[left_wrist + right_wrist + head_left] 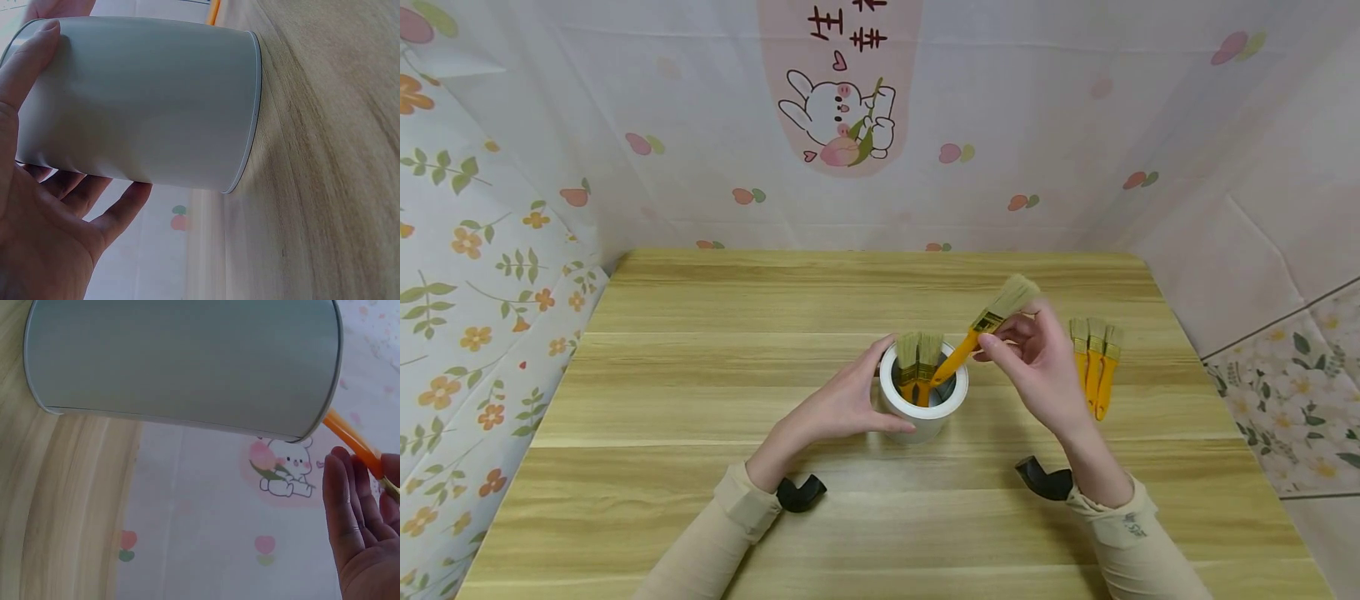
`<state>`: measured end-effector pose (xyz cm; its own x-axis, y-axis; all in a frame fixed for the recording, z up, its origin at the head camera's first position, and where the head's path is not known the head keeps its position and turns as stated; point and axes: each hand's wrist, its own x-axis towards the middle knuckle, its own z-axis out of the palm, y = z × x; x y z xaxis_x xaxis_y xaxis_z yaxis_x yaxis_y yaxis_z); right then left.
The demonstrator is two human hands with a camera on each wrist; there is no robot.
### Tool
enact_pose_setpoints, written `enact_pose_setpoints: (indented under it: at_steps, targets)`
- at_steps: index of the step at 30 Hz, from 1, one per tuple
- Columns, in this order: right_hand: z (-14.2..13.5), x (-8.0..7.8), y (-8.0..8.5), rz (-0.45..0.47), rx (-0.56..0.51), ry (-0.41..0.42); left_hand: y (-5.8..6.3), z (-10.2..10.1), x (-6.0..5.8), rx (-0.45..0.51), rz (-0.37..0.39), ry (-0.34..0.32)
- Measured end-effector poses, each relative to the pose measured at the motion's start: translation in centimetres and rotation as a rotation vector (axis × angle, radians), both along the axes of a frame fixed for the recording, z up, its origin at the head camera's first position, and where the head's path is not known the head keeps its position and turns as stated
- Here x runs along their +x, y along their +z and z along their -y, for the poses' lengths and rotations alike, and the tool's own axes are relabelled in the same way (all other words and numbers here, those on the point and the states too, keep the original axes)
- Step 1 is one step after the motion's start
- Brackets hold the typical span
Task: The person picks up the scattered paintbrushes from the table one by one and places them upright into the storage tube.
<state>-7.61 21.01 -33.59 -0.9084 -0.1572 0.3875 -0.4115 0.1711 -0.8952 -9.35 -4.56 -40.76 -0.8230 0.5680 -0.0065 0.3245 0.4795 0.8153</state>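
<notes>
One broad tabletop [715, 392], wood-grained and pale yellow-brown, bears everything here. On it, near the middle, stands a white container [928, 428], round and smooth-walled, with a thick glossy rim, a grey interior and a thin raised edge round its base; the wrist views show its side plain and unmarked. The left hand [844, 403] grips it, thumb on the near side and fingers bent against the other, parted only as wide as its body. The right hand [1043, 367] pinches the held brush [958, 357] near its metal band, thumb against fingers, with hardly any gap. That brush slants, cream bristles up and outward, band yellowish with dark markings, the end of its bright orange handle inside the container's mouth. Two more brushes [919, 358] stand there side by side, bristles up. Three matching brushes [1097, 358] lie close together beyond the right hand, handles toward the person.
</notes>
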Motion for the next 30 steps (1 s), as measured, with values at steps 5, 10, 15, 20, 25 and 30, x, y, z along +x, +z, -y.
enact_pose_setpoints:
  at_steps: [5,10,15,20,25,30]
  targets:
    - [0.0,-0.1,-0.8,-0.046,0.214,-0.046,0.0,0.0,0.0,-0.009,0.004,-0.007]
    - [0.2,-0.1,-0.8,-0.095,0.343,-0.071,0.0,0.0,0.0,-0.002,0.003,-0.002]
    - [0.2,-0.2,-0.8,-0.135,0.444,-0.081,0.0,0.0,0.0,-0.007,0.002,0.007]
    - [0.1,-0.3,-1.0,-0.157,0.5,-0.068,0.0,0.0,0.0,-0.007,0.001,0.012]
    - [-0.6,-0.7,-1.0,-0.141,0.496,-0.088,0.0,0.0,0.1,0.007,-0.008,0.009]
    - [-1.9,-1.2,-0.8,-0.105,0.498,-0.179,0.1,-0.1,0.1,-0.006,-0.005,0.017]
